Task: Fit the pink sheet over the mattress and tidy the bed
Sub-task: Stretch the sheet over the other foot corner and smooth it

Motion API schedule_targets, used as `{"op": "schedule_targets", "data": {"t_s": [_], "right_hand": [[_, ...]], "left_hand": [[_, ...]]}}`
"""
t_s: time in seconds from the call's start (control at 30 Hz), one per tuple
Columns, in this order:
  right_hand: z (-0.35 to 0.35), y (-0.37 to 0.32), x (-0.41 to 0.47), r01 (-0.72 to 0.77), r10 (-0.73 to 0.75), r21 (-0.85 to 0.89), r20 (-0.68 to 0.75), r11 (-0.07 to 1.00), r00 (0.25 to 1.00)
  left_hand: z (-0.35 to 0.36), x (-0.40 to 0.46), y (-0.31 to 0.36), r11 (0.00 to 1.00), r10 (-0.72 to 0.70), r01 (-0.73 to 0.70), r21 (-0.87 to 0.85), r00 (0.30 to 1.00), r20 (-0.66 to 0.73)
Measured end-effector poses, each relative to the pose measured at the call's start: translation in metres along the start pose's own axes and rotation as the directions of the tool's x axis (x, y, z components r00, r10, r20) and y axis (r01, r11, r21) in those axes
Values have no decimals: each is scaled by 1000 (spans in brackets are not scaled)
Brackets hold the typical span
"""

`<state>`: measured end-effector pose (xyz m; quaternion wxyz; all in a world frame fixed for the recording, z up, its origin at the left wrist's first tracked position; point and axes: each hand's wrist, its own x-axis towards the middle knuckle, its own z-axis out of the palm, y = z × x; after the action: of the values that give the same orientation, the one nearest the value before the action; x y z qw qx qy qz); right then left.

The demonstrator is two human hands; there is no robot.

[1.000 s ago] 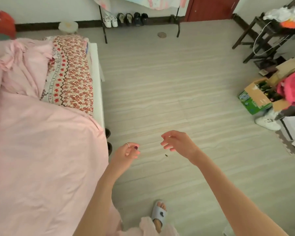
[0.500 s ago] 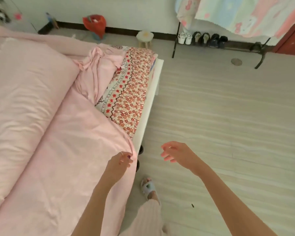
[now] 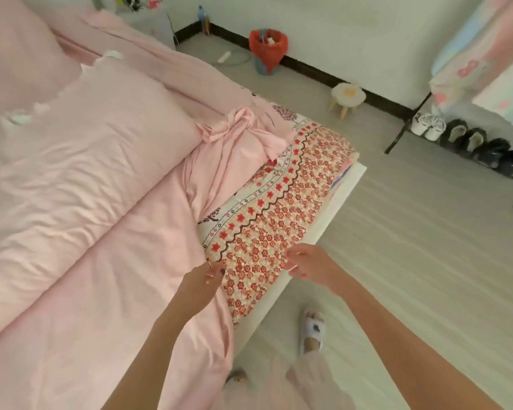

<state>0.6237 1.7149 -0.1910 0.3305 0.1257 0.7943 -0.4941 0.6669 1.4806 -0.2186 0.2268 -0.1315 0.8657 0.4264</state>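
Observation:
The pink sheet (image 3: 125,279) covers most of the bed, bunched in a knot (image 3: 234,128) near the far corner. A strip of red floral mattress cover (image 3: 279,220) lies bare along the bed's right edge. My left hand (image 3: 203,281) hovers at the sheet's edge where pink meets the floral cover, fingers loosely curled and holding nothing. My right hand (image 3: 307,263) hangs over the floral strip near the white bed frame (image 3: 332,202), fingers apart and empty. A pink duvet (image 3: 80,149) lies folded along the bed's left side.
A red-lined bin (image 3: 267,50) and a flower-shaped stool (image 3: 347,96) stand by the far wall. A rack with hanging cloth (image 3: 480,54) and shoes (image 3: 468,140) sits at the right. My slippered foot (image 3: 313,331) stands on the grey floor beside the bed.
The view has swung left from the floor onto the bed. Both hands have come from over the floor to above the bed's right edge, still empty.

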Motion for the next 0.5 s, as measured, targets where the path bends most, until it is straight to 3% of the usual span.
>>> {"op": "schedule_targets", "data": {"t_s": [0.2, 0.3, 0.5], "right_hand": [[-55, -34, 147, 30, 3, -152, 210, 988, 978], [-89, -47, 212, 42, 11, -244, 209, 969, 978], [-124, -59, 324, 134, 29, -550, 277, 824, 961]], "left_hand": [[21, 89, 19, 975, -211, 221, 39, 963, -168], [35, 138, 38, 956, -273, 289, 50, 939, -210], [54, 242, 65, 898, -425, 440, -10, 861, -278]]}}
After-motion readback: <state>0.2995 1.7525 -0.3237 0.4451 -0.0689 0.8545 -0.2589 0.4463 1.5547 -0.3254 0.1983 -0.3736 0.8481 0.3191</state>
